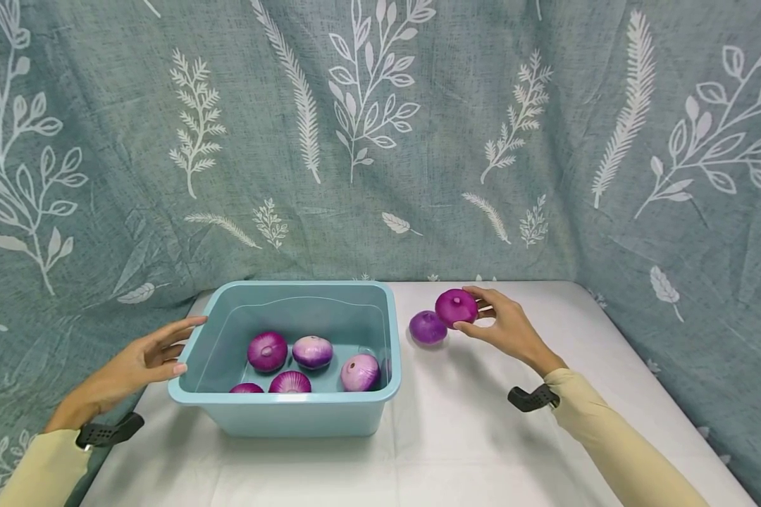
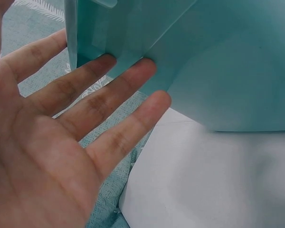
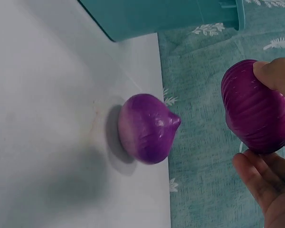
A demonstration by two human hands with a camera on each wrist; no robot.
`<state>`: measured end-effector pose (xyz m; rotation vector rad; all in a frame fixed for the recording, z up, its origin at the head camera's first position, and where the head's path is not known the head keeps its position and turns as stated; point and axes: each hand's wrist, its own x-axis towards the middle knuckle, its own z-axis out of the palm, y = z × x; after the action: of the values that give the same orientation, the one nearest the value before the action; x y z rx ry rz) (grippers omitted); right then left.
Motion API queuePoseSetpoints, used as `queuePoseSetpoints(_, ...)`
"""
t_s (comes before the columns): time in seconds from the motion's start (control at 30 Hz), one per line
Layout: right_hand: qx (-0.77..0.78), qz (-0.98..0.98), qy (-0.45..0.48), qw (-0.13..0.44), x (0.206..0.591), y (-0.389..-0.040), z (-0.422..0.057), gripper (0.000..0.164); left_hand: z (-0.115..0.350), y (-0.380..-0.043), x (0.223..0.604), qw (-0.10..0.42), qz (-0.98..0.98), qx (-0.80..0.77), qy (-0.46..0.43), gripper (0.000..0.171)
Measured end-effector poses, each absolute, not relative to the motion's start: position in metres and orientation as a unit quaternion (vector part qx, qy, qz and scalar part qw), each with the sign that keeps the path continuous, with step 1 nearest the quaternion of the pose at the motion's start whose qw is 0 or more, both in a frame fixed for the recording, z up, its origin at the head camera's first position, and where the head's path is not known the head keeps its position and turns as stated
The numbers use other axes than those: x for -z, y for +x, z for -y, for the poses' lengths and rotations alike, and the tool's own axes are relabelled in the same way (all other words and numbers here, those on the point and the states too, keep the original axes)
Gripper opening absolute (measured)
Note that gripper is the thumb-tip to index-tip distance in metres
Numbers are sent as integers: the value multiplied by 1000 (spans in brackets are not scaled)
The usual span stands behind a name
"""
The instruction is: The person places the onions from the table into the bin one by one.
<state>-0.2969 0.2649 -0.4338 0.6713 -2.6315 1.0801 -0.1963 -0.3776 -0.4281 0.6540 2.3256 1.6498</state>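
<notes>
My right hand (image 1: pixel 510 327) pinches a dark purple onion (image 1: pixel 455 308) between thumb and fingers, raised above the table to the right of a blue plastic bin (image 1: pixel 292 415). In the right wrist view the thumb presses the top of that ridged onion (image 3: pixel 256 109), fingertips beneath. Below and left of it, a second purple onion (image 1: pixel 428 328) sits on the table, its pointed tip showing in the right wrist view. My left hand (image 1: pixel 141 359) is at the bin's left side, fingers extended along the wall; the left wrist view shows the fingertips (image 2: pixel 159 100) right at it.
Several red and pale purple onions (image 1: pixel 313 352) lie inside the bin, the front ones partly hidden by its near wall. A white-topped table (image 1: pixel 456 436) carries everything. Behind and at both sides hangs a grey-green cloth (image 1: pixel 418 232) with white leaf prints.
</notes>
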Motion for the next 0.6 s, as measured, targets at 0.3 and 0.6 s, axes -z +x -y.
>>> queuePoseSetpoints(0.3, -374, 885, 252, 117, 421, -289, -249, 73, 379, -198, 428, 115, -783, -561, 244, 72)
queuePoseSetpoints(0.6, -394, 870, 274, 115, 407, -281, -233, 71, 378, -198, 427, 111, -785, -563, 233, 72)
